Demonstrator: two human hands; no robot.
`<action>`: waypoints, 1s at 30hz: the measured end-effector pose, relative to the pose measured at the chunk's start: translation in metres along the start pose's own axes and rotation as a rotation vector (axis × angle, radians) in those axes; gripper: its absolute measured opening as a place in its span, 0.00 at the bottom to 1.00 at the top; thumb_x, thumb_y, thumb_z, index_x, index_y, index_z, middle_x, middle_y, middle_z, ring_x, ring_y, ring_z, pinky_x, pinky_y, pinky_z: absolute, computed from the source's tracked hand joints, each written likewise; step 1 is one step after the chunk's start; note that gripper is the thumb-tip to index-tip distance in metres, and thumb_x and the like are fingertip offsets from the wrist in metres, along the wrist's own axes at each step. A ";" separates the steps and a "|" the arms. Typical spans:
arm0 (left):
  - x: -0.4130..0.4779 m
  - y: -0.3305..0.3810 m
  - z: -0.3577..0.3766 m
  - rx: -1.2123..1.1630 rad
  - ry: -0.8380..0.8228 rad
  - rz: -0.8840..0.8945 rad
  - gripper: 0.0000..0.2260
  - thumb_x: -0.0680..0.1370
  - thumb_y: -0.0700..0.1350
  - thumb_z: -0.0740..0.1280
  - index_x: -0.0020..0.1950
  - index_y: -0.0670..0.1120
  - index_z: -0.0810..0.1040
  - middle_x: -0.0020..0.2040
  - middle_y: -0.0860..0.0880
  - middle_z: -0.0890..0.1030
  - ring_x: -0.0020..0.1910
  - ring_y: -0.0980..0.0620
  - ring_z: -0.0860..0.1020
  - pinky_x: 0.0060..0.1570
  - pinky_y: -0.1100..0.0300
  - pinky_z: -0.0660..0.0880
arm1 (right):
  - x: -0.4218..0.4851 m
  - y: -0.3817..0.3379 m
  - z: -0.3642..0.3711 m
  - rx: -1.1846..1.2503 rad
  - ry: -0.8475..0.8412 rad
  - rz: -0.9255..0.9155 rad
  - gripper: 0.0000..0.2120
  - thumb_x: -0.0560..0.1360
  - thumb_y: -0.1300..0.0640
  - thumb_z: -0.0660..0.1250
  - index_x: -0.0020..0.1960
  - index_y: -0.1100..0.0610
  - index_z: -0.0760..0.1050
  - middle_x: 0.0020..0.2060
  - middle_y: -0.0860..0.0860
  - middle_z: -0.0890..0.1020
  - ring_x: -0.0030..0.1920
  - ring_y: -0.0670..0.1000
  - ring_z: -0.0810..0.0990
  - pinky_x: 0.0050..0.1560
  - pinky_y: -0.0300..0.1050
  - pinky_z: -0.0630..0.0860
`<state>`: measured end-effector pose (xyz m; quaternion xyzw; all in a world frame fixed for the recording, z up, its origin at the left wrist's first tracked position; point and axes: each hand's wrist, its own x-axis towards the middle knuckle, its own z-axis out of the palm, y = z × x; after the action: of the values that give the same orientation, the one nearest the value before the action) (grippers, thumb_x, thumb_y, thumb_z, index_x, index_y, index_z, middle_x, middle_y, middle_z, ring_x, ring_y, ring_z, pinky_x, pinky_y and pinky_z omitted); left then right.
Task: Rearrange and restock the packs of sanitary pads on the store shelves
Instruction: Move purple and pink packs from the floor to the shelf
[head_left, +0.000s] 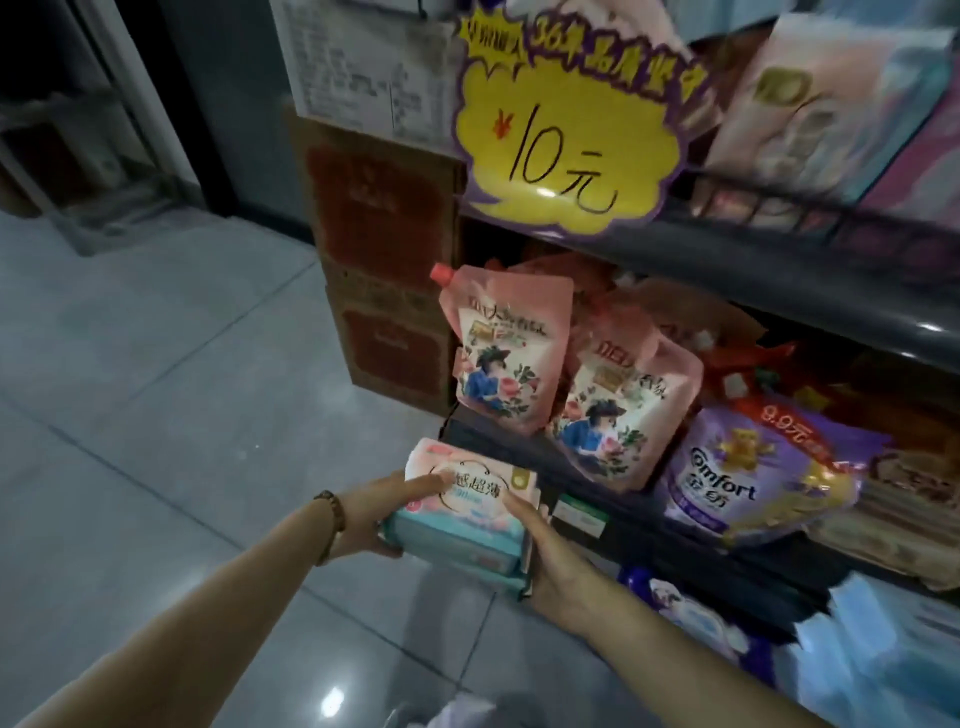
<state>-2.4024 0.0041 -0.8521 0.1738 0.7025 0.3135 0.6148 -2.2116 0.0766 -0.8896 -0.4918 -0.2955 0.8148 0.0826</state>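
Tiles grey, glossy, beside dark shelves

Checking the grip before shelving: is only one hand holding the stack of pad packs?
No, the left hand and right hand grip opposite sides of the stack of pad packs.

pink pad pack: 1 | pink spout pouches: 2 | purple Comfort bag: 1 | yellow price sign: 1

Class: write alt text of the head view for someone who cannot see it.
The left hand and right hand hold stacked pad packs, pink above teal, before a store shelf of pink pouches and a purple Comfort bag, under a yellow price sign.
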 end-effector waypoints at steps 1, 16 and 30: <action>0.017 -0.008 -0.007 0.023 0.008 -0.012 0.34 0.62 0.63 0.76 0.63 0.51 0.73 0.54 0.47 0.81 0.50 0.48 0.79 0.57 0.47 0.76 | 0.018 0.009 0.001 -0.003 -0.008 0.026 0.32 0.61 0.44 0.75 0.61 0.57 0.79 0.53 0.57 0.84 0.57 0.58 0.81 0.61 0.54 0.76; 0.184 -0.098 -0.040 -0.047 0.046 -0.037 0.10 0.78 0.53 0.65 0.52 0.47 0.77 0.46 0.48 0.84 0.37 0.55 0.82 0.37 0.63 0.79 | 0.185 0.081 -0.013 -0.099 0.115 0.108 0.37 0.56 0.43 0.76 0.63 0.54 0.77 0.52 0.51 0.85 0.53 0.51 0.84 0.44 0.41 0.78; 0.129 -0.070 -0.039 0.084 0.442 0.170 0.25 0.78 0.51 0.65 0.73 0.44 0.66 0.72 0.41 0.67 0.69 0.45 0.69 0.66 0.52 0.67 | 0.110 0.047 -0.026 -0.671 0.246 -0.033 0.24 0.76 0.47 0.69 0.68 0.51 0.66 0.62 0.50 0.74 0.57 0.48 0.74 0.54 0.38 0.70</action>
<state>-2.4538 0.0251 -0.9935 0.1849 0.8154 0.3651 0.4095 -2.2373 0.0961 -1.0079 -0.5812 -0.5423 0.6056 -0.0353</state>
